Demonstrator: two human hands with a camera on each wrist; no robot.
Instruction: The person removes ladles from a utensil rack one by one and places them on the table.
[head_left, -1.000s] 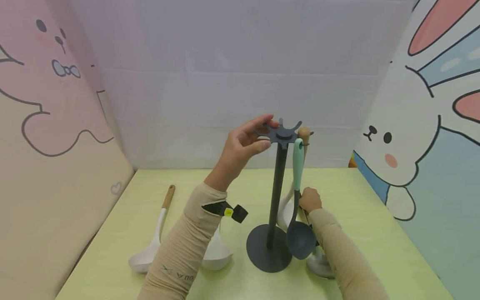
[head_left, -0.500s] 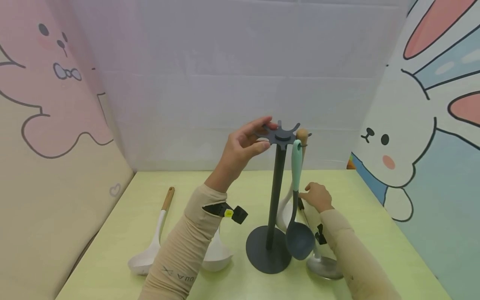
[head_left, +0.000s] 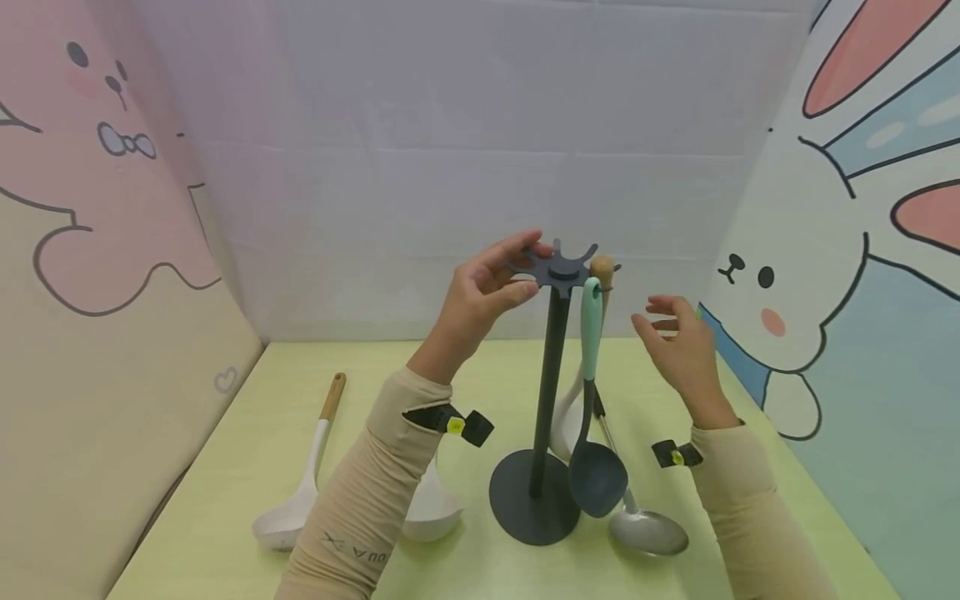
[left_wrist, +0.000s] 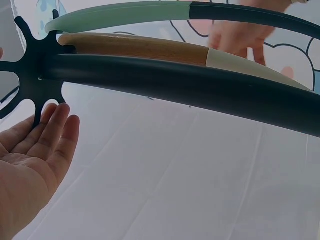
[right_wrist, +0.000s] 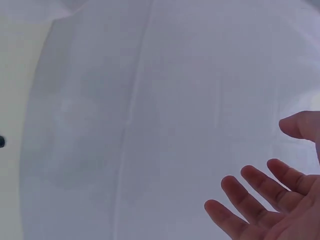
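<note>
My left hand [head_left: 480,279] is at the top of a dark utensil rack [head_left: 551,367]. It holds the hooked crown loosely between thumb and fingers; in the left wrist view its fingertips [left_wrist: 61,112] touch the hooks. On the rack's right side hang a dark ladle [head_left: 600,479] with a mint handle and, partly behind it, a white utensil with a wooden handle [head_left: 602,267]. My right hand [head_left: 686,354] is raised in the air right of the rack, fingers spread, holding nothing. A metal ladle [head_left: 648,533] with a black-ended handle lies on the table below it.
A white ladle [head_left: 296,512] with a wooden handle lies on the left of the yellow-green table [head_left: 757,500]. Another white utensil [head_left: 433,508] lies partly behind my left forearm. A pale back wall and cartoon-printed side panels enclose the table.
My right hand has let go of the metal ladle's handle, then lifted up and to the right. The ladle stays on the table. My left hand has kept its place on the rack.
</note>
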